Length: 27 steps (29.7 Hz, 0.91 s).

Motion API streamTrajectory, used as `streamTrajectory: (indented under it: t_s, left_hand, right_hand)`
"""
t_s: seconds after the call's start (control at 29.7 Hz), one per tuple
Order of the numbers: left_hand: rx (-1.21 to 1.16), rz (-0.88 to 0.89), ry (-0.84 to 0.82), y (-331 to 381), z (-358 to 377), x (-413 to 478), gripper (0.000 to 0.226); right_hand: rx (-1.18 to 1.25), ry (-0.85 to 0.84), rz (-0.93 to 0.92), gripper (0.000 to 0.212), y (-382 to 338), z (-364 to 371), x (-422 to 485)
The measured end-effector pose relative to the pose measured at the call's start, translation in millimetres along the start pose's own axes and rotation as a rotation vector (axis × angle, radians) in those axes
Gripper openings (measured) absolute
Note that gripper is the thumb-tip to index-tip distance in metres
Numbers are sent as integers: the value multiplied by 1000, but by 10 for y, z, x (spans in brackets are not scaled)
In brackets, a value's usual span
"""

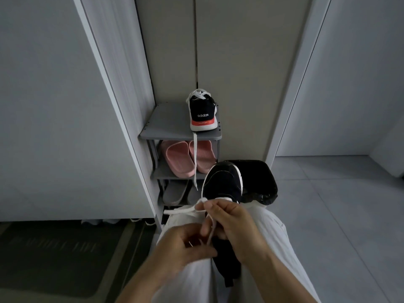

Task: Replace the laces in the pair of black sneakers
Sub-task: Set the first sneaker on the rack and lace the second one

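One black sneaker (223,182) lies on my lap, toe pointing away, between my white-trousered legs. My right hand (234,224) pinches a white lace (209,228) near the sneaker's eyelets. My left hand (185,246) holds the same lace lower down, fingers curled around it. The other black sneaker (202,112), with an orange heel stripe and white sole, stands heel toward me on top of the grey shoe rack (166,130). Its white lace (195,162) hangs down over the rack's front edge.
Pink slippers (185,158) sit on the rack's middle shelf and grey slippers (177,193) below. A black bag (260,180) lies on the tiled floor behind the lap sneaker. A dark doormat (54,256) lies at left. White cupboard doors stand on both sides.
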State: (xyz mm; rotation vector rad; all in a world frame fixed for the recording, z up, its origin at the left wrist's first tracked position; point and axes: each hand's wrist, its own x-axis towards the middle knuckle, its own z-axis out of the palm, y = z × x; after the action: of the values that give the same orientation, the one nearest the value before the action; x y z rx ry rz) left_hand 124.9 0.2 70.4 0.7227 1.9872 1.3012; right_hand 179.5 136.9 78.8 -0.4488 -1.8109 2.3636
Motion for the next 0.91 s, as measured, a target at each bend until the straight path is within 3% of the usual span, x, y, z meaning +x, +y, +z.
streamTrajectory:
  t_s: [0.1,0.3,0.44,0.74,0.81,0.87,0.91]
  left_hand:
    - [171,3,33,-14,105,62,12]
    - [-542,80,256,274,-68,175,22]
    - [-592,101,384,253,-143,319,15]
    - [-706,33,539,-53,-270,326,16]
    - [-538,-36,557,-123,-319,308,15]
    - [70,-112,684,-182,-334,273,17]
    - [306,-57,762,-183,-316,235,23]
  right_hand:
    - [-33,10,-9,25,-97,-39,70]
    - [-113,-117,63,32,37,-59,-4]
    - [-55,-63,78,14,209,-105,-53]
    - [-214,54,188,9,203,-286,-88]
    - [-288,76,166,9,172,-294,-97]
    - [-405,105,108,11,151,-281,-99]
    - [-483,114,77,15,149,-267,-90]
